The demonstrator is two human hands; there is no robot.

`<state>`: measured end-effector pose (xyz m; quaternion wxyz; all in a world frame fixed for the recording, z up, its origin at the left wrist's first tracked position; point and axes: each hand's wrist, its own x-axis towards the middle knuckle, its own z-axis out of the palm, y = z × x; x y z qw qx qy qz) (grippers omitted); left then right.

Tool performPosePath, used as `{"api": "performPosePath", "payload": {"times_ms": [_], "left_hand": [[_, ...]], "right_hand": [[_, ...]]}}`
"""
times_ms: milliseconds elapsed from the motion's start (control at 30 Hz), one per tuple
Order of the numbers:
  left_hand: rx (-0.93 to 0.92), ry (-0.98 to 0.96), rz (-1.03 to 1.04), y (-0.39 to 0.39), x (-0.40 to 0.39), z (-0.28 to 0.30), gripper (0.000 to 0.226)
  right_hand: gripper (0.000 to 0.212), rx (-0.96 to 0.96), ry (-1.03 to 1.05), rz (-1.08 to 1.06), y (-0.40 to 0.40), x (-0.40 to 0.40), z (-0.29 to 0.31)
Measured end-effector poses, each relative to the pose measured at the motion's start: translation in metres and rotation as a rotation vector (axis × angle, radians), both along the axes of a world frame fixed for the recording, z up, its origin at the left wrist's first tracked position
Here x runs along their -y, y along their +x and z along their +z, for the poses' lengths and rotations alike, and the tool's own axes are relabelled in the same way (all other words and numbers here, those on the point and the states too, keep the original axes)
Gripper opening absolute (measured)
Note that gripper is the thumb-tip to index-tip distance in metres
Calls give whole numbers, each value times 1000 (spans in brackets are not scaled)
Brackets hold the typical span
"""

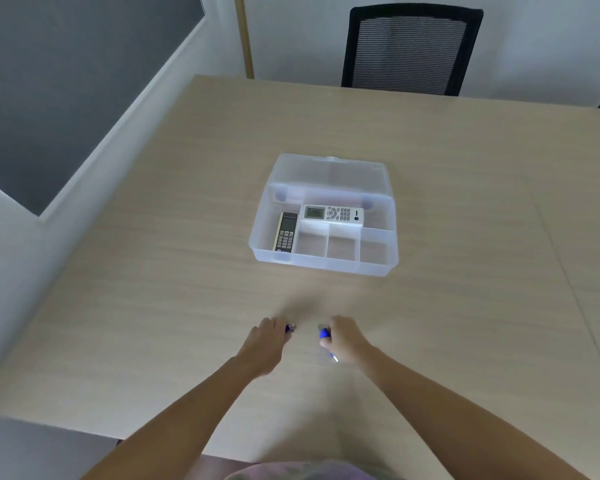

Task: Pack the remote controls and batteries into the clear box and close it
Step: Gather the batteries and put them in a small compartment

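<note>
Hands work low in the frame, over the near part of the pale wooden tabletop [465, 209]. Left of centre, the left hand [267, 344] is curled around a blue battery [289, 328], whose end peeks out past the fingers. Just to its right, a small gap apart, the right hand [343, 341] is closed on more blue batteries [324, 333]; one end shows above the fist and another tip below it, though their number cannot be told through the blur. Above the hands, in the middle of the frame and well apart from them, the clear box [323, 263] sits open with its lid [329, 173] tipped back. Inside, a dark remote [286, 232] lies lengthwise in the left compartment, and a white remote [334, 215] lies crosswise to its right, in the long rear compartment. At upper right, a black mesh chair [411, 50] stands behind the far edge.
</note>
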<state>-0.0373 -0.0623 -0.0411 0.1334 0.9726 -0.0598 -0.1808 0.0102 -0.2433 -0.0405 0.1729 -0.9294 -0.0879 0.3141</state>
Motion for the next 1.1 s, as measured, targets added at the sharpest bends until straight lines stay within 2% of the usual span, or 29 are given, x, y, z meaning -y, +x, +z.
{"api": "performPosePath", "payload": {"times_ms": [67, 133, 233, 333, 467, 533, 600, 700, 800, 967, 1033, 1100], "left_hand": [[-91, -146, 139, 18, -2, 10, 8], [-109, -285, 234, 40, -4, 17, 4], [-92, -544, 426, 78, 0, 36, 21], [-103, -780, 588, 112, 8, 61, 34], [-162, -943, 698, 146, 18, 74, 28], [-224, -1039, 788, 159, 23, 77, 24], [-302, -1121, 875, 171, 27, 76, 29], [-366, -1140, 878, 182, 31, 71, 44], [-374, -1124, 827, 185, 32, 65, 47], [-361, -1049, 652, 193, 44, 68, 48], [-338, -991, 535, 200, 57, 67, 42], [-336, -934, 417, 208, 75, 67, 33]], "right_hand": [[22, -10, -20, 23, -6, -8, -3], [29, -24, -26, 32, -8, -8, -6], [34, -16, -6, 23, 7, 2, 5], [37, 133, 178, -166, 45, 26, 33], [24, 382, 338, -523, 114, 60, 64], [32, 369, 307, -548, 145, 68, 63], [37, 282, 205, -514, 166, 68, 54], [32, 122, 99, -449, 180, 60, 34], [16, -17, 87, -425, 187, 55, 17], [20, -109, 76, -379, 202, 59, 23], [21, 9, 48, -358, 215, 71, 36], [15, 236, 38, -391, 232, 87, 50]]}}
